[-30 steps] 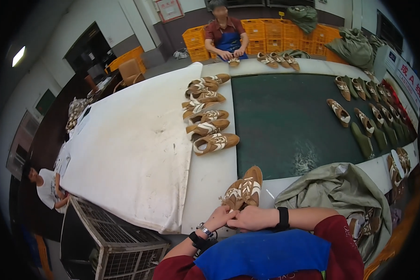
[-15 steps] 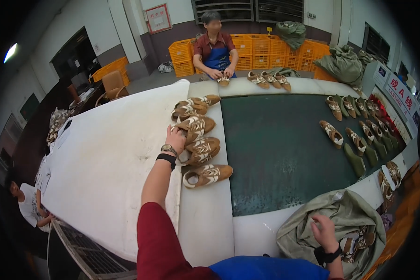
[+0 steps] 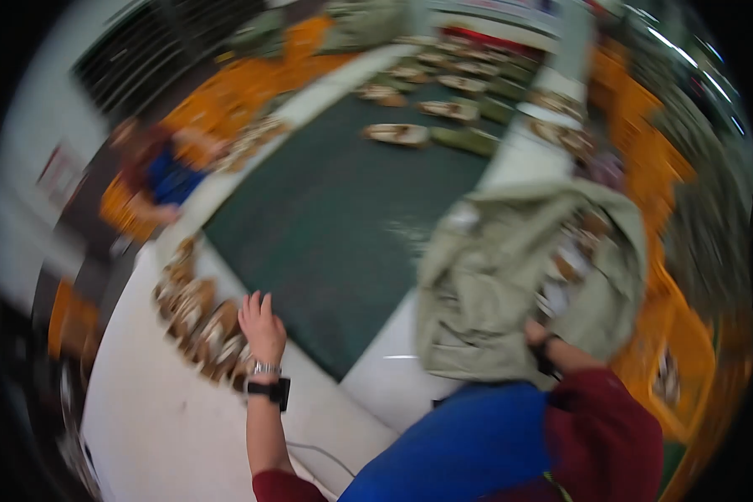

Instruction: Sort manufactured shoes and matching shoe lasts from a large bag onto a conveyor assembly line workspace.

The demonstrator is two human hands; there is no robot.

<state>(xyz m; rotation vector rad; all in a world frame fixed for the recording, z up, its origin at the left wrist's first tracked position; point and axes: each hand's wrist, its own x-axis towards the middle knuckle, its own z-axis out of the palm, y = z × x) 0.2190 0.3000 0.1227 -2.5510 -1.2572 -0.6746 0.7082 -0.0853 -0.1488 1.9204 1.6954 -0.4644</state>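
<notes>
My left hand (image 3: 263, 328) is open, fingers stretched out, holding nothing, beside the near end of a row of brown-and-white shoes (image 3: 194, 308) on the white tabletop. A watch and a black band circle that wrist. My right hand (image 3: 536, 332) reaches into the mouth of a grey-green cloth sack (image 3: 468, 276); its fingers are blurred and partly hidden. In the sack, just beyond this hand, lie several brown-and-white shoes (image 3: 571, 263).
A dark green conveyor belt (image 3: 326, 217) runs between white edges. Toward its far end stand rows of shoes (image 3: 396, 135) and green shoe lasts (image 3: 464, 140). An orange crate (image 3: 673, 360) is at right. Across the belt sits a co-worker (image 3: 171, 167) in a blue apron.
The view has swung right and blurred. My left hand has come off the shoes toward the row's near end. My right hand has dropped from above the sack into its mouth.
</notes>
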